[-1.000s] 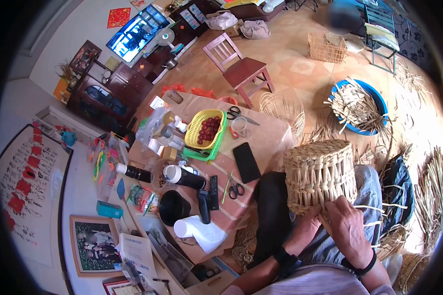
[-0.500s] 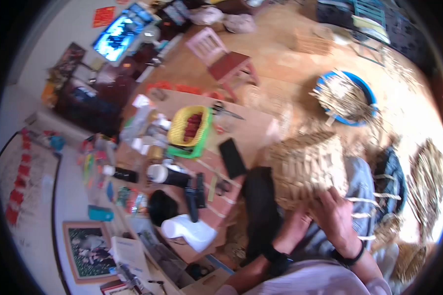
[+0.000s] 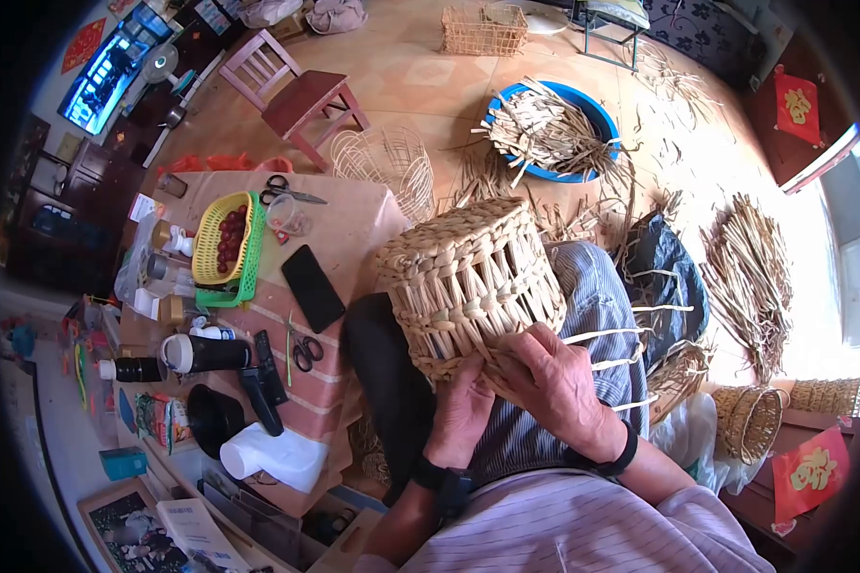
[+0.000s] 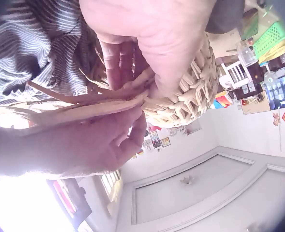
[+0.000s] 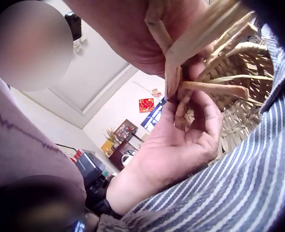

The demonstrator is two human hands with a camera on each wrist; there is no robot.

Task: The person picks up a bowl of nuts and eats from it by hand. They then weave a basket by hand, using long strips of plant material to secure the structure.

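Note:
A woven straw basket [image 3: 478,286] lies tilted across the lap, its openwork side facing up. At its near rim both hands work close together. My left hand [image 3: 463,406] pinches plant-fibre strands between thumb and fingers, right beside the braided edge. Its curled thumb and finger show in the right wrist view around a short strand [image 5: 215,89]. From the other side my right hand [image 3: 554,387] grips a long flat strand [image 4: 84,110], which runs back along its palm in the left wrist view. Several loose strand ends [image 3: 607,334] stick out rightward over the striped trouser leg.
A table [image 3: 354,205] at left carries a phone [image 3: 312,288], small scissors [image 3: 307,352] and a yellow basket of red fruit [image 3: 222,239]. On the floor stand a blue tub [image 3: 597,110] of straw, an open wire-like frame [image 3: 384,172] and a straw bundle [image 3: 750,286].
The head view has swung right, so the table and basket appear further left and the red-papered furniture at right shows. Both hands stay at the basket's near rim.

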